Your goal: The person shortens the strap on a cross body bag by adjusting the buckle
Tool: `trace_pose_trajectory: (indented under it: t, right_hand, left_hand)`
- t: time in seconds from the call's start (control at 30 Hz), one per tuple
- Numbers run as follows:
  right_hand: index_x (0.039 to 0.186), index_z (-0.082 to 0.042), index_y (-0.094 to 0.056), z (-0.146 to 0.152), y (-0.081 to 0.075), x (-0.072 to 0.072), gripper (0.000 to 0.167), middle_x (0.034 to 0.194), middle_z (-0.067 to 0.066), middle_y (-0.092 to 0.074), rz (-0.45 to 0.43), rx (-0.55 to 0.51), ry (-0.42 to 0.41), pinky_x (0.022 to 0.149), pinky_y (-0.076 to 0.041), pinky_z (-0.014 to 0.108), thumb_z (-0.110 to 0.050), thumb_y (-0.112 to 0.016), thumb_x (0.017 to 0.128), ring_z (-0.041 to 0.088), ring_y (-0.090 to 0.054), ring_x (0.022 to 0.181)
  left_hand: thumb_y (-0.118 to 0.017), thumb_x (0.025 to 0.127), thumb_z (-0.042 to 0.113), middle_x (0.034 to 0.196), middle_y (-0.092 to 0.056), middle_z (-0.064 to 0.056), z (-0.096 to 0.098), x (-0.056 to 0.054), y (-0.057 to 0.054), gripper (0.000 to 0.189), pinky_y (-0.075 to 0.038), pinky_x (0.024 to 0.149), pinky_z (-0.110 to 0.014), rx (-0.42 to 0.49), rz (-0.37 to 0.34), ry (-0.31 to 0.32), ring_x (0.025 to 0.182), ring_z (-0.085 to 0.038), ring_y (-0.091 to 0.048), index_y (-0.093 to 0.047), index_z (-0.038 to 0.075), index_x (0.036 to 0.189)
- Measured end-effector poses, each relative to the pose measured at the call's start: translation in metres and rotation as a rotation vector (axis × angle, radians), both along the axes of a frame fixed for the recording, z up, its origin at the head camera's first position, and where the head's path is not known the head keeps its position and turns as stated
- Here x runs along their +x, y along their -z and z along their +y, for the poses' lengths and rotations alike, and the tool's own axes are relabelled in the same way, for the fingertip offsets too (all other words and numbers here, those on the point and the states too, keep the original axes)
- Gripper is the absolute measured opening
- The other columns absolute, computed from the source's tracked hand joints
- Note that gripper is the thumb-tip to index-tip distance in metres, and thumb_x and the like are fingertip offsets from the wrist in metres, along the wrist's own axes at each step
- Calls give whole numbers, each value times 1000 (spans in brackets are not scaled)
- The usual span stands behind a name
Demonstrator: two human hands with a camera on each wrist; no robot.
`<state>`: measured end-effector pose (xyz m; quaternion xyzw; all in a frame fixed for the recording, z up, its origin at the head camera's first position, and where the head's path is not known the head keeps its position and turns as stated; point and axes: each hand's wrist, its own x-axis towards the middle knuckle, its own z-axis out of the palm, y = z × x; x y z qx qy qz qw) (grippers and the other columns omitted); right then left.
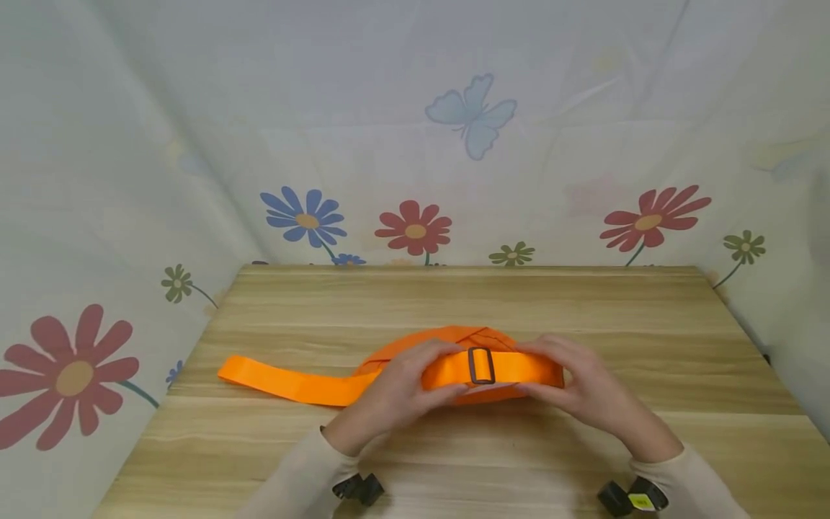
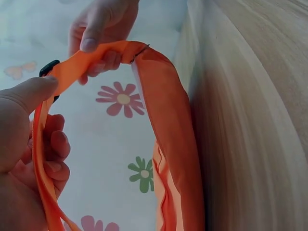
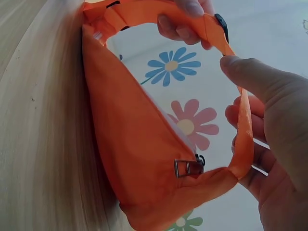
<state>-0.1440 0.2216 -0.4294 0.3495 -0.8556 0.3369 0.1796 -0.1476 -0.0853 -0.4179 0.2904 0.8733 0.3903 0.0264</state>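
Observation:
An orange waist bag [image 1: 447,336] rests on the wooden table, its strap [image 1: 519,368] raised in a loop toward me. A dark slide buckle [image 1: 482,365] sits on the strap between both hands. My left hand [image 1: 403,382] pinches the strap left of the buckle, thumb near the slide in the left wrist view. To the buckle's right, my right hand [image 1: 588,383] holds the strap between thumb and fingers. A metal zipper pull [image 3: 187,167] shows on the bag in the right wrist view. The strap's tail [image 1: 285,383] trails leftward.
The wooden table [image 1: 311,303] spreads around the bag. A pale backdrop [image 1: 363,130] with printed flowers and a butterfly hangs behind the table and along its sides. Dark camera mounts sit on both wrists.

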Motion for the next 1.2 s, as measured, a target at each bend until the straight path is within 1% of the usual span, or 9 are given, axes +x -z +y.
trace_pose_trajectory:
  t: [0.17,0.3,0.4,0.47,0.6,0.77,0.93,1.03,1.2]
  right_hand:
    - [131,-17,-74,-2,-3,0,61,119,-5,-77,1,6,-4,105,-45,5,-9,-98,75,14,-70,104]
    - [133,-16,-73,-9,-4,-3,55,120,-2,-76,38,-10,-57,105,-45,6,-20,-96,83,16,-69,105]
    - [134,-14,-71,-16,-5,-4,52,118,0,-74,63,-13,-105,96,-53,13,-30,-92,88,16,-68,101]
    - [135,-14,-70,-21,-6,-3,53,118,0,-72,61,0,-111,90,-58,19,-35,-89,91,14,-67,99]
    - [137,-16,-68,-26,-10,0,57,120,-3,-69,15,35,-84,84,-63,29,-30,-92,87,11,-64,100]
    - [134,-20,-69,-28,-14,3,60,121,-4,-68,-35,62,-60,84,-64,30,-17,-97,81,10,-64,100]
    - [131,-21,-69,-25,-14,3,59,120,-5,-70,-76,54,-71,84,-64,29,-15,-98,79,9,-64,100]
    - [130,-22,-70,-21,-13,2,60,121,-6,-72,-88,44,-77,86,-63,29,-14,-98,78,9,-65,102]
    - [130,-23,-72,-12,-12,3,62,125,-6,-74,-87,40,-48,95,-62,29,-13,-99,76,14,-68,109]
  left_hand:
    - [-83,97,33,136,-70,2,0,-1,1,51,-61,103,-37,0,35,11,115,-14,-65,-65,19,143]
    - [-83,97,33,138,-70,1,5,-2,1,51,-61,103,-36,-21,69,27,117,-16,-66,-65,18,143]
    - [-82,98,35,139,-71,0,11,-2,1,51,-60,105,-37,-58,109,44,120,-18,-67,-65,17,143]
    - [-82,98,36,140,-71,0,15,-3,1,51,-60,106,-36,-81,143,55,122,-17,-67,-65,17,143]
    - [-82,98,37,140,-71,-1,18,-3,0,54,-58,110,-38,-106,217,88,126,-20,-68,-65,14,144]
    - [-80,98,43,140,-71,2,18,-3,-2,56,-58,109,-37,-144,194,77,124,-17,-68,-64,17,145]
    - [-81,97,43,133,-73,4,11,-3,-2,53,-60,103,-31,-181,195,84,113,-13,-69,-66,18,142]
    - [-84,96,38,127,-74,2,2,-4,1,53,-61,99,-30,-192,232,101,106,-13,-67,-67,15,140]
    - [-88,92,33,111,-74,-1,-14,-7,4,52,-61,87,-26,-180,356,125,91,-13,-64,-69,7,133]
